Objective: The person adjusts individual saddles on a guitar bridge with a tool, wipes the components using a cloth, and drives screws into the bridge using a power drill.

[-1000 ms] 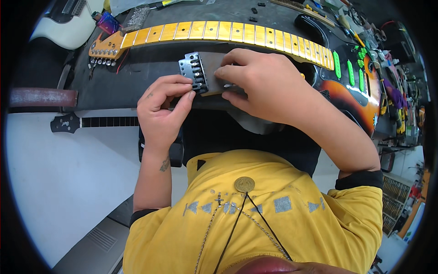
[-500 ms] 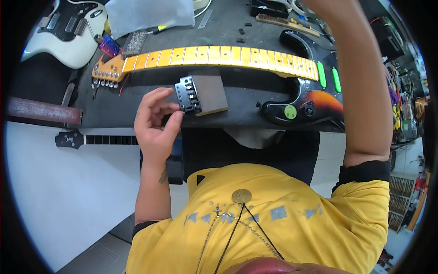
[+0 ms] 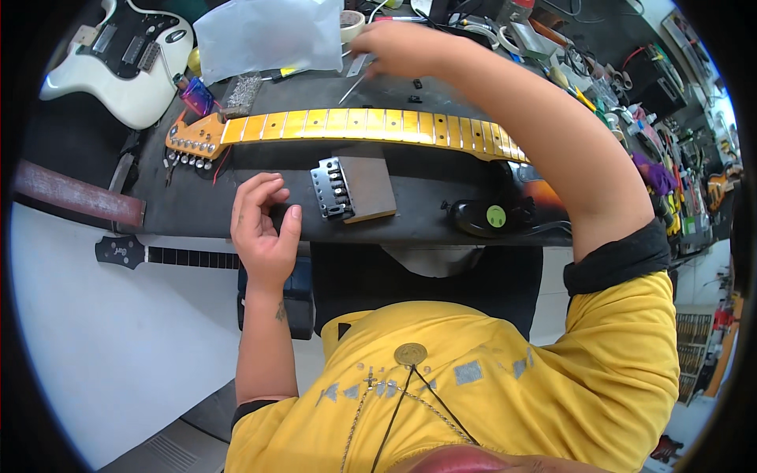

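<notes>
Bridge (image 3: 331, 188) right of lettered black headstock (image 3: 121, 252)

I noted my dark bench top (image 3: 422, 197) carrying a long-necked electric guitar (image 3: 374, 124), a grey-brown block (image 3: 372, 185) with a metal bridge (image 3: 332, 188) at its left edge, a translucent plastic sheet (image 3: 272, 38) and small black pieces (image 3: 415, 99).

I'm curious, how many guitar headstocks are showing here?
2: the light wooden headstock at the left end of the yellow neck on the bench, and the black headstock below the bench's edge, left of the left hand. Others may be hidden.
</notes>
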Demonstrator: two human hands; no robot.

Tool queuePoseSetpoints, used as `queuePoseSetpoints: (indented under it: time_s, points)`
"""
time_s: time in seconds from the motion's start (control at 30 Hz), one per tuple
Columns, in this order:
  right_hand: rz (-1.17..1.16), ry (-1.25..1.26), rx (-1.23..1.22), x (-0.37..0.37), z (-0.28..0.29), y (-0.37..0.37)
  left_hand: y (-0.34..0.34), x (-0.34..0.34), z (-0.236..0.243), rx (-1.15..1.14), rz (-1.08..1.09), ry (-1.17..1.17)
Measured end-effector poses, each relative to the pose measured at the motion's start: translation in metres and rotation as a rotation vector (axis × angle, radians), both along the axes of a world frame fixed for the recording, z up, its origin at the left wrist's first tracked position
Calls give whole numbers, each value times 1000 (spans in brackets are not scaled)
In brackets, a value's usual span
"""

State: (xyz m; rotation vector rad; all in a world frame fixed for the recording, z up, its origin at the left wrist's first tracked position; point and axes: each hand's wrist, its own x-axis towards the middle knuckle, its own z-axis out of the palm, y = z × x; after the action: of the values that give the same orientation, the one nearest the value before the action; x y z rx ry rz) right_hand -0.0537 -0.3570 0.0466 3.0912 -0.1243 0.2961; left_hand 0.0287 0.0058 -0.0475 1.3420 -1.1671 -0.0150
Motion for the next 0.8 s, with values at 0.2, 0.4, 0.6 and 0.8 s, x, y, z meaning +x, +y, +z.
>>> queuePoseSetpoints:
  time_s: [0.2,0.4,0.6,0.8]
  points:
    - [-272,330,-5,-53,4,-32,5,-1,-1,-2,-24,-5]
    - [-355,259,136,-64,0,-34,8,3,0,43,-11,-39]
    - [-190,-261,509,-133,63,79,12,-22,13,-43,101,209]
    - [201,-680,678,-211,26,211,16,-123,57,-14,-551,522]
